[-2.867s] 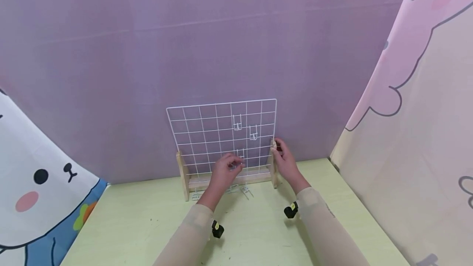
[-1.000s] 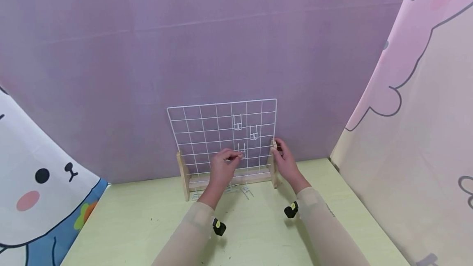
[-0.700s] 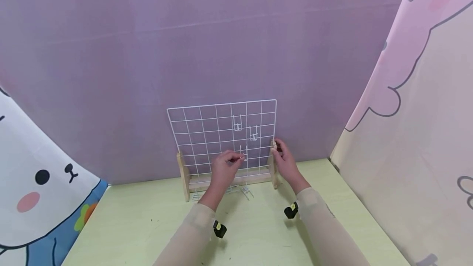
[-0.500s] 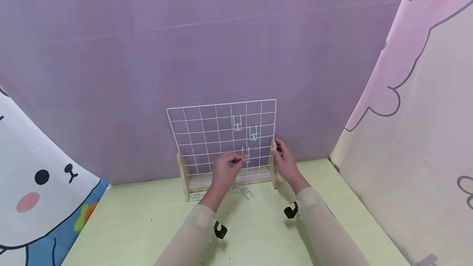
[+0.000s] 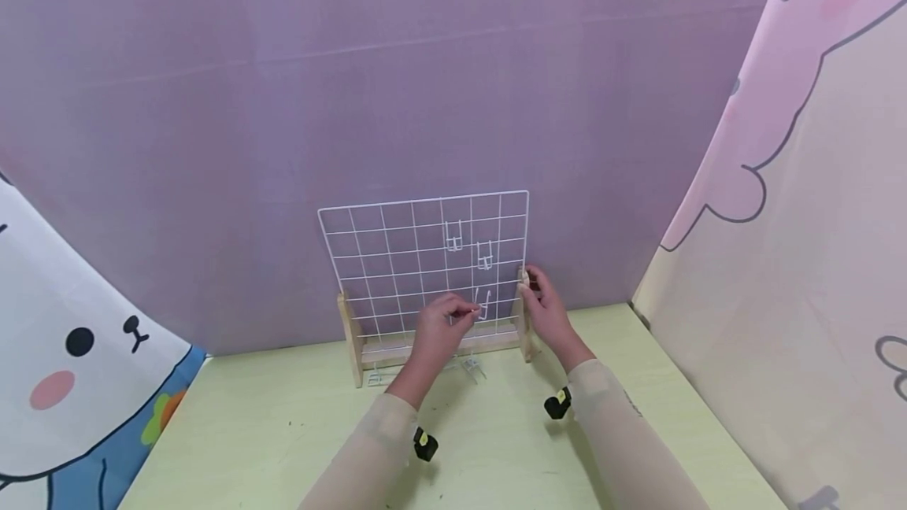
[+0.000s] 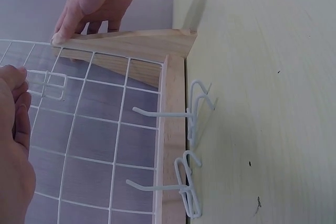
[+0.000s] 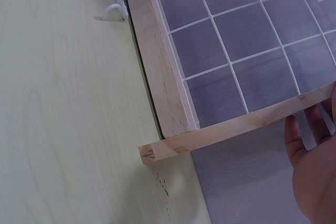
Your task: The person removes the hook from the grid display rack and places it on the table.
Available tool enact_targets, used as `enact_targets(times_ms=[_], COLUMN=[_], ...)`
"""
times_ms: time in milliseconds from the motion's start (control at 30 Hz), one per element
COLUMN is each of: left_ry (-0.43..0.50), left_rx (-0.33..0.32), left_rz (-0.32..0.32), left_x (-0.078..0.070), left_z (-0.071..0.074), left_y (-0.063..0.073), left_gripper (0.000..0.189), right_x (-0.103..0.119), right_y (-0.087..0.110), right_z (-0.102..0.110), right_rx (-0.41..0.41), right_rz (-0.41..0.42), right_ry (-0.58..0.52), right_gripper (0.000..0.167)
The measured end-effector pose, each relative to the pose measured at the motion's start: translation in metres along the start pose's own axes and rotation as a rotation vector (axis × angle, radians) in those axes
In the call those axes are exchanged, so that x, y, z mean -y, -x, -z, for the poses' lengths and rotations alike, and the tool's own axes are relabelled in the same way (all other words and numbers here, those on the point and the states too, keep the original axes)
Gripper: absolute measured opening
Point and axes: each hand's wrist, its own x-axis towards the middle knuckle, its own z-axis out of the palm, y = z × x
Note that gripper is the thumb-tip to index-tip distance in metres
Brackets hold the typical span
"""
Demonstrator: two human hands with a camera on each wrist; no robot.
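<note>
A white wire grid panel [image 5: 425, 201] stands upright in a wooden stand [image 5: 349, 337]. My left hand [image 5: 435, 333] pinches a white wire hook [image 5: 485, 307] between thumb and fingertips, at the lower right part of the grid. In the left wrist view, the squared wire end of this hook [image 6: 64, 87] overlaps the grid bars. Two more hooks hang on the grid: an upper one [image 5: 454, 242] and a lower one [image 5: 485, 261] to its right. My right hand [image 5: 549, 313] grips the stand's right side post [image 5: 523, 321], thumb on its front edge.
Several loose wire hooks lie at the stand's front foot, among them a left one [image 5: 375, 378] and a right one [image 5: 473, 369]. The pale yellow table [image 5: 269, 431] ends at a purple backdrop [image 5: 212, 179]; printed cloths hang at both sides.
My left hand has moved right and slightly down along the grid with the pinched hook, which now tilts a little. The right hand stays on the post.
</note>
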Motion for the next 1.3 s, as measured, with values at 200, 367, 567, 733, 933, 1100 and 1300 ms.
enact_targets(times_ms=[200, 367, 567, 733, 933, 1100, 1300], left_ry=[0.017, 0.017, -0.012, -0.042, -0.061, -0.073, -0.076], left_rx=[0.031, 0.033, 0.043, 0.077, 0.09, 0.106, 0.131], left_rz=[0.006, 0.009, 0.004, 0.046, 0.086, 0.083, 0.083], left_x=[0.001, 0.005, 0.007, 0.01, 0.014, 0.019, 0.024], left_z=[-0.003, -0.006, -0.01, -0.012, -0.016, -0.018, -0.021], left_y=[0.001, 0.001, 0.002, 0.002, 0.002, 0.002, 0.003], left_gripper=[0.005, 0.007, 0.008, 0.006, 0.01, 0.005, 0.004], right_x=[-0.001, -0.002, -0.002, -0.001, -0.002, -0.003, -0.003], right_y=[0.0, -0.001, 0.0, 0.0, 0.0, 0.0, -0.001], right_z=[0.0, 0.0, 0.0, -0.001, -0.001, -0.001, -0.002], right_rx=[0.0, 0.001, -0.007, -0.007, -0.004, -0.005, -0.009], right_rz=[0.0, 0.004, 0.017, 0.019, 0.016, 0.015, 0.016], right_ry=[0.004, 0.004, 0.011, 0.015, 0.005, 0.006, 0.018], right_gripper=[0.047, 0.046, 0.046, 0.047, 0.049, 0.047, 0.046])
